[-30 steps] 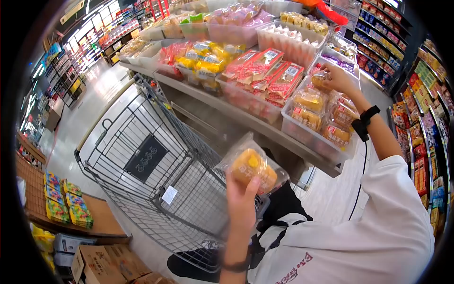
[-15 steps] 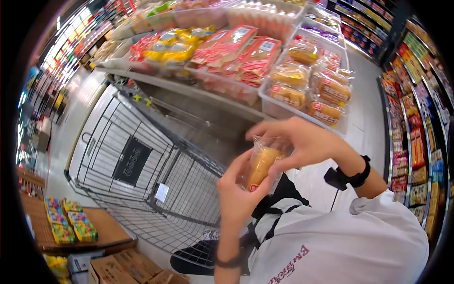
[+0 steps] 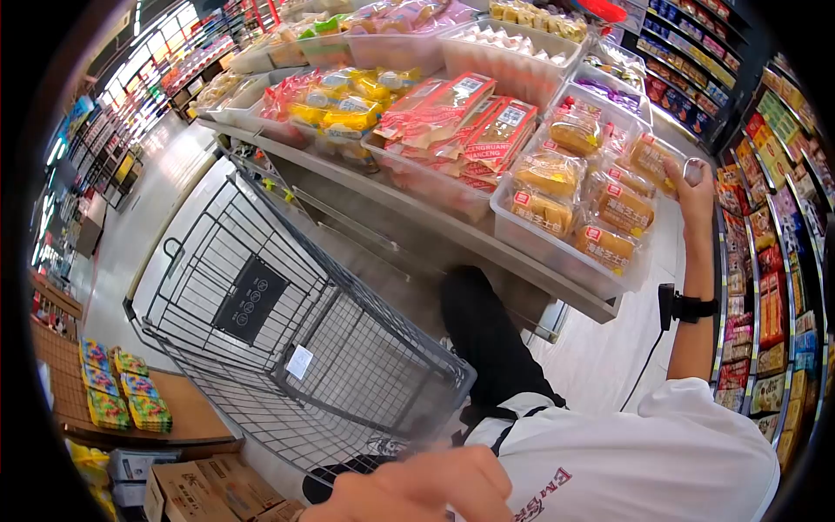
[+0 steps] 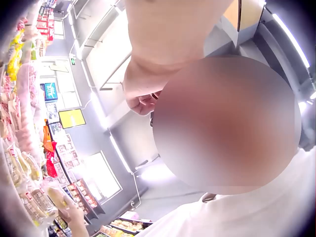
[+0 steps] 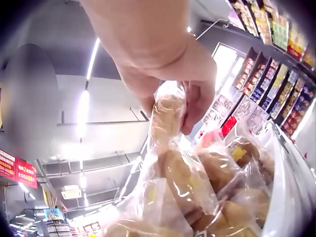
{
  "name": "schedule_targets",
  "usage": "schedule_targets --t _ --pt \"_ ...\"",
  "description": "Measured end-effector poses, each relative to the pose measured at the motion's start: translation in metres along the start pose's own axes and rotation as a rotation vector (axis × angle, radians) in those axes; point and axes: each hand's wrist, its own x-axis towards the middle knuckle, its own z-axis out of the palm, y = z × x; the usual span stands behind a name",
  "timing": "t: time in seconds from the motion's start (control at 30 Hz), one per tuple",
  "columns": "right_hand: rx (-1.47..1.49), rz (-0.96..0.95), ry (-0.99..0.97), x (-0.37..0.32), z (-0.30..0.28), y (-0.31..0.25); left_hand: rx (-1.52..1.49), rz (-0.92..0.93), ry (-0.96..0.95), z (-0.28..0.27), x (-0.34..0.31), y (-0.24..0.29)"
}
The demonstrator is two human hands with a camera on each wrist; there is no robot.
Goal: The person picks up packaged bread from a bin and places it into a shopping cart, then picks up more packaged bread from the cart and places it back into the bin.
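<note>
My right hand point(image 3: 694, 196) grips a bagged bread roll point(image 3: 651, 161) at the right edge of a clear plastic tub point(image 3: 557, 252). In the right wrist view, the fingers close around the upper end of the clear wrapper, and the roll point(image 5: 168, 113) stands over other wrapped rolls point(image 5: 222, 168). Raised close under the head camera, my left hand point(image 3: 426, 483) has bent, loose fingers and nothing visible in it. The left wrist view shows this hand point(image 4: 140, 98) beside a blurred round area that hides part of the fingers.
A wire shopping cart point(image 3: 252, 383) stands left of my legs, beside the display table point(image 3: 417, 226). Red-and-white packets point(image 3: 461, 122) and yellow packets point(image 3: 348, 104) fill neighbouring tubs. Stocked shelves point(image 3: 765, 304) line the right; cardboard boxes point(image 3: 204, 491) sit lower left.
The left hand first held a bagged roll, then both hands held one before me. Now the right hand has a roll at the tub's right side, and the left has let go and come up.
</note>
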Motion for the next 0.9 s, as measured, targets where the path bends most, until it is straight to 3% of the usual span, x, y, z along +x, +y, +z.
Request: schedule_targets --t 0.07,0.1,0.17,0.2,0.27,0.3,0.37,0.4,0.43,0.5,0.53,0.6,0.63,0.7,0.73,0.83,0.87,0.9 --pt "-0.306 0.052 -0.133 0.007 0.001 0.006 -0.051 0.029 0.054 0.012 -0.004 0.004" --pt "-0.305 0.053 -0.148 0.009 0.004 0.013 -0.046 0.026 0.068 0.017 -0.002 0.014" --pt "-0.307 -0.075 -0.172 0.019 0.01 0.029 0.044 -0.229 0.145 0.021 0.008 0.034" --pt "-0.301 -0.083 -0.177 0.018 0.013 0.024 0.05 -0.221 0.149 0.016 0.013 0.019" --pt "-0.365 -0.037 -0.127 0.01 0.017 0.01 -0.18 0.38 -0.105 0.005 0.02 -0.021" --pt "-0.364 -0.041 -0.136 0.019 0.013 0.017 -0.174 0.383 -0.097 0.013 0.012 -0.009" --pt "-0.561 -0.241 -0.088 0.042 0.004 0.038 0.083 -0.033 0.304 0.035 -0.007 0.028" --pt "-0.64 -0.291 -0.08 0.043 0.002 0.018 -0.102 0.437 -0.008 0.01 0.016 -0.016" --pt "-0.63 -0.284 -0.088 0.049 0.0 0.006 -0.091 0.429 -0.006 0.01 0.015 -0.006" --pt "-0.694 -0.564 -0.251 0.069 -0.011 -0.013 0.094 0.091 0.1 0.015 0.01 0.018" --pt "-0.627 -0.513 -0.352 0.077 -0.017 -0.035 0.088 0.085 0.081 0.015 0.003 0.016" --pt "-0.499 -0.444 -0.473 0.095 -0.03 -0.06 0.411 0.243 0.358 0.004 -0.024 -0.002" --pt "-0.521 -0.292 -0.526 0.099 -0.036 -0.08 0.576 0.338 0.496 -0.005 -0.039 -0.012" --pt "-0.521 -0.431 -0.513 0.113 -0.048 -0.078 0.826 0.072 0.647 -0.025 -0.073 -0.032" --pt "-0.518 -0.433 -0.486 0.118 -0.054 -0.077 0.986 -0.193 0.732 -0.038 -0.107 -0.041" --pt "-0.582 -0.415 -0.52 0.122 -0.069 -0.075 1.072 -0.644 0.859 -0.059 -0.181 -0.048" --pt "-0.553 -0.354 -0.56 0.119 -0.073 -0.079 1.097 -0.621 0.816 -0.069 -0.212 -0.04" --pt "-0.524 -0.29 -0.601 0.116 -0.079 -0.08 0.932 -0.641 1.016 -0.047 -0.21 -0.021"
